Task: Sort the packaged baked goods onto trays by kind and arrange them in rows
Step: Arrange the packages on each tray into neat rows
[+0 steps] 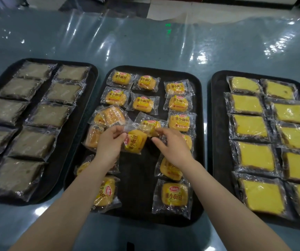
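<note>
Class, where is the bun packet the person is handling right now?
Over the middle tray, the bun packet sits pinched between the left hand and right hand.

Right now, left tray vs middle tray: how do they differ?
The left tray holds dull brown slabs in clear wrap; the middle tray holds smaller orange-yellow buns in printed wrappers. The left tray's packs lie in tidy rows; the middle tray's left side is jumbled and its centre bare. Both hands, left hand and right hand, work over the middle tray. Both trays are dark with rounded corners.

left hand (109,144) pinches bun packet (134,142) | right hand (172,145) beside | middle tray (136,171)
</note>
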The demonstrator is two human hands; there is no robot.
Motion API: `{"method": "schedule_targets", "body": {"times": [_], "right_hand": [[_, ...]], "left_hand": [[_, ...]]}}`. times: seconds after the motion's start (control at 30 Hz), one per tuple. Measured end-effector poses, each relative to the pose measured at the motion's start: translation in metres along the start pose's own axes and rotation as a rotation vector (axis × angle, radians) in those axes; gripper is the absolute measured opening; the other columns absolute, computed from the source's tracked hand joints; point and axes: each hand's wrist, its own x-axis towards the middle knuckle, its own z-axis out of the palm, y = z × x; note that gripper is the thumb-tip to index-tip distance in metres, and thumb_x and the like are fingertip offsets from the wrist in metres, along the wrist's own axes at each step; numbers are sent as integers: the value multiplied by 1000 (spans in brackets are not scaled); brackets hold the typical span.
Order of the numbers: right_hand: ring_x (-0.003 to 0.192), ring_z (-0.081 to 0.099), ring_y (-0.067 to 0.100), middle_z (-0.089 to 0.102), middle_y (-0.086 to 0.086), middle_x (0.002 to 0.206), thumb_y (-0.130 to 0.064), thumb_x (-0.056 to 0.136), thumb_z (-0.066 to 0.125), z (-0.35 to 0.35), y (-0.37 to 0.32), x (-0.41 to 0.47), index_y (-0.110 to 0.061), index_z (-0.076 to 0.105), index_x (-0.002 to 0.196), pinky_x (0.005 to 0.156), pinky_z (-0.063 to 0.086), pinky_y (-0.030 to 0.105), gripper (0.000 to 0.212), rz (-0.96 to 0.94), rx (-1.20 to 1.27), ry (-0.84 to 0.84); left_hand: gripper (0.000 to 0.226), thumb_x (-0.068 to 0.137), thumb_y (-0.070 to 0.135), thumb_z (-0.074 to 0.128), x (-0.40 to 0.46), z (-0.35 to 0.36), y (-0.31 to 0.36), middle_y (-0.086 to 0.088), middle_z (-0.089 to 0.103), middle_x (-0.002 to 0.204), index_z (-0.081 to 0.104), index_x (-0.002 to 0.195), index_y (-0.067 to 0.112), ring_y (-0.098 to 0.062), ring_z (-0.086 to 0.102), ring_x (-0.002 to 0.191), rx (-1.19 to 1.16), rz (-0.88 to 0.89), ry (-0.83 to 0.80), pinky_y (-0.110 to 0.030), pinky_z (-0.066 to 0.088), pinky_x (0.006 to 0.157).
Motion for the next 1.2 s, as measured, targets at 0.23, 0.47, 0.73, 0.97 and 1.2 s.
{"method": "schedule_targets", "body": {"times": [0.23,0.47,0.73,0.97,1.2], "right_hand": [[131,28,28,39,-2,145,-20,91,51,9,12,6,-37,43,140,101,26,47,52,-137,-512,-193],[126,26,21,41,-11,144,-4,83,43,-2,17,38,-35,47,136,98,22,46,62,-106,-373,-234],[147,3,24,12,1,160,-35,94,52,-21,54,41,-25,26,149,119,12,44,62,29,-340,-86],[147,8,20,16,2,159,-58,94,34,-9,66,27,-18,15,152,119,11,37,73,12,-456,-50],[144,-20,22,-8,-2,160,-64,89,16,-9,64,26,-27,2,152,114,-10,42,74,-34,-462,-112]], "left_hand": [[19,94,15,52,18,18,15,4,65,100,65,101,26,-14,60,90,651,315,-254,-34,50,78],[32,89,21,59,36,30,21,4,55,119,58,121,25,-17,52,110,962,527,-330,-34,45,90],[93,87,58,49,39,54,-4,-5,-22,156,-12,149,26,-25,-23,142,1234,638,-361,-43,-10,113],[94,83,72,29,48,55,-19,-6,-7,159,-13,149,21,-28,-3,145,1307,647,-372,-43,11,115],[93,76,79,12,47,52,-24,-14,-19,156,-23,146,28,-33,-9,144,1319,609,-318,-44,3,115]]}}
